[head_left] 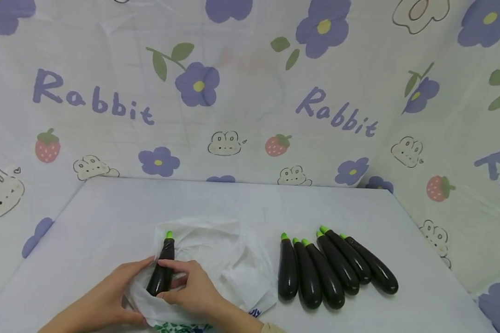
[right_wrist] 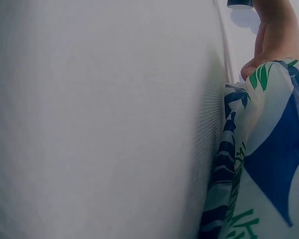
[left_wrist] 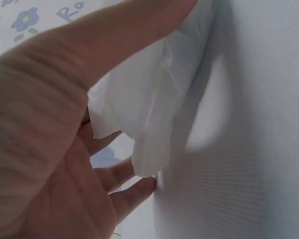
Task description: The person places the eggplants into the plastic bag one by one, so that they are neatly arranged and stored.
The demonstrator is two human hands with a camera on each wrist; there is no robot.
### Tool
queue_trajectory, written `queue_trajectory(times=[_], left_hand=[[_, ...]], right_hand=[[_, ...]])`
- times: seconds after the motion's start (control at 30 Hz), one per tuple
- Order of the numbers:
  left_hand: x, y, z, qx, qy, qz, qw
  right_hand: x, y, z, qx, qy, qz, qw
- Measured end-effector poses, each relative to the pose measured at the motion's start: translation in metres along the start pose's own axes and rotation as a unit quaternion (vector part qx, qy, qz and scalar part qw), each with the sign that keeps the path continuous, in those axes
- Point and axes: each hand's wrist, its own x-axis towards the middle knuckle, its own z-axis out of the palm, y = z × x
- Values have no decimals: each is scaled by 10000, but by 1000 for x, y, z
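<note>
An eggplant [head_left: 162, 270], dark and glossy with a bright green stem end, lies at the left side of a spread white plastic bag [head_left: 208, 254]. My right hand [head_left: 197, 289] holds this eggplant between thumb and fingers from its right side. To its left, my left hand [head_left: 112, 291] grips the edge of the bag, its upper fingertips close to the eggplant. White bag film [left_wrist: 144, 99] passes between thumb and fingers in the left wrist view. Green and blue print on the bag [right_wrist: 274, 154] shows in the right wrist view, where the eggplant is hidden.
Several more eggplants [head_left: 310, 277] lie side by side to the right of the bag, stem ends pointing away. They rest on a white table [head_left: 216, 199]. A printed cloth [head_left: 250, 101] with flowers and rabbits hangs behind and at both sides.
</note>
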Motion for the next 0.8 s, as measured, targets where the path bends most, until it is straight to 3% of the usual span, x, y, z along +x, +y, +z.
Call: queue_trajectory(times=[0.23, 0.53, 0.67, 0.8], left_hand=[[0, 0, -1, -20, 23, 76, 10000], [1, 3, -5, -139, -256, -306, 9991], [1, 3, -4, -219, -289, -401, 9985], [1, 3, -3, -152, -244, -457, 9985]], right_hand=[[1, 0, 1, -223, 63, 111, 9997], [-3, -9, -9, -875, -591, 117, 9943], [-12, -23, -23, -928, -415, 137, 9947], [-24, -38, -48, -622, -77, 102, 9980]])
